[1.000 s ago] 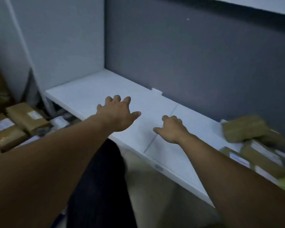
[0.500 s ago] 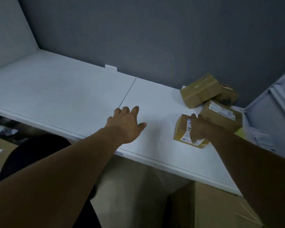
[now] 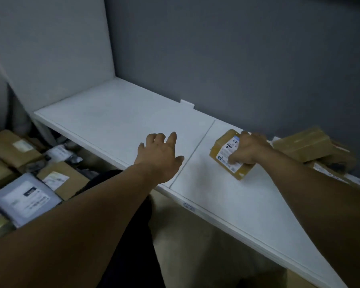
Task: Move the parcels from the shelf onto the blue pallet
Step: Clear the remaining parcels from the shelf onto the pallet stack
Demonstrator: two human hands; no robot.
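- Gripping the small parcel [image 3: 226, 155] with my right hand [image 3: 250, 150]: my fingers curl over its far edge and my thumb presses on the labelled top, a hold that lets me draw it toward me off the shelf [image 3: 112, 125].
- The small parcel is on the right half of the shelf, just right of the seam between the two boards. It sits skewed to the shelf's edge, and I cannot tell whether it rests flat or is a little lifted.
- My left hand [image 3: 160, 156] holds nothing. Its fingers are spread and loose, palm down over the shelf left of the seam, well apart from the right hand. I judge it is there for balance as I lean in, or ready to take the parcel's other side.
- More brown parcels [image 3: 301, 145] lie bunched at the far right against the dark wall [image 3: 237, 59], just beside my right wrist. I would guess they are next in line.
- Low on the left, below the shelf, lie cardboard boxes [image 3: 10, 146] and a grey mailer [image 3: 23, 201], labels up. I take that to be where the parcels go, but no blue pallet shows under them, so I cannot be sure.
- One hand is enough for so small a box, I judge. The risk is a slip if my thumb slides on the slick label.
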